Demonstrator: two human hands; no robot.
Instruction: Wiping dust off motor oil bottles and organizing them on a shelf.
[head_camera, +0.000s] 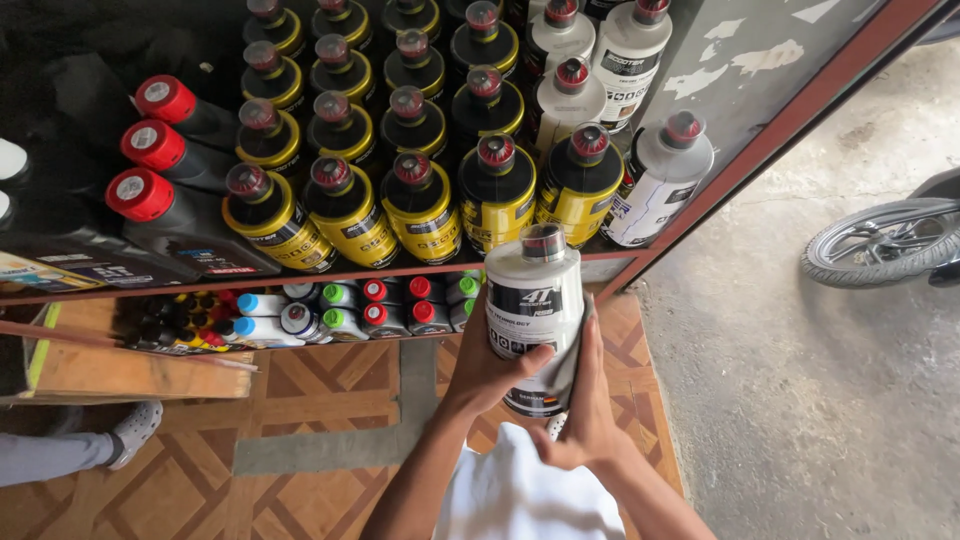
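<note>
Bottle: one, grey, upright, cap toward the shelf edge.
Left hand: wrapped round bottle.
Right hand: cupping its base.

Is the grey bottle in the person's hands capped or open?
Capped: a dark red cap sits on the grey bottle, held upright by the left hand and right hand.

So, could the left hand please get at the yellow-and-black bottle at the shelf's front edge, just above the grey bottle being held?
Probably not yet: the left hand is wrapped around the grey bottle, though nothing blocks the yellow-and-black bottle.
</note>
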